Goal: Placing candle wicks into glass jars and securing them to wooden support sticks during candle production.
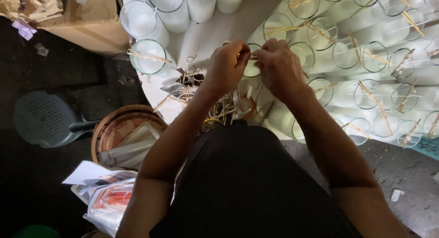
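Both hands, left hand and right hand, are pinching closed on a thin wooden stick, holding it across the mouth of a wax-filled glass jar near the table's centre, seemingly centring a wick.

Thin wooden stick level across white glass candle rim.

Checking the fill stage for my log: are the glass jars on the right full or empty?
Full: the glass jars hold white wax nearly to their rims, each with thin wooden sticks lying across the mouth.
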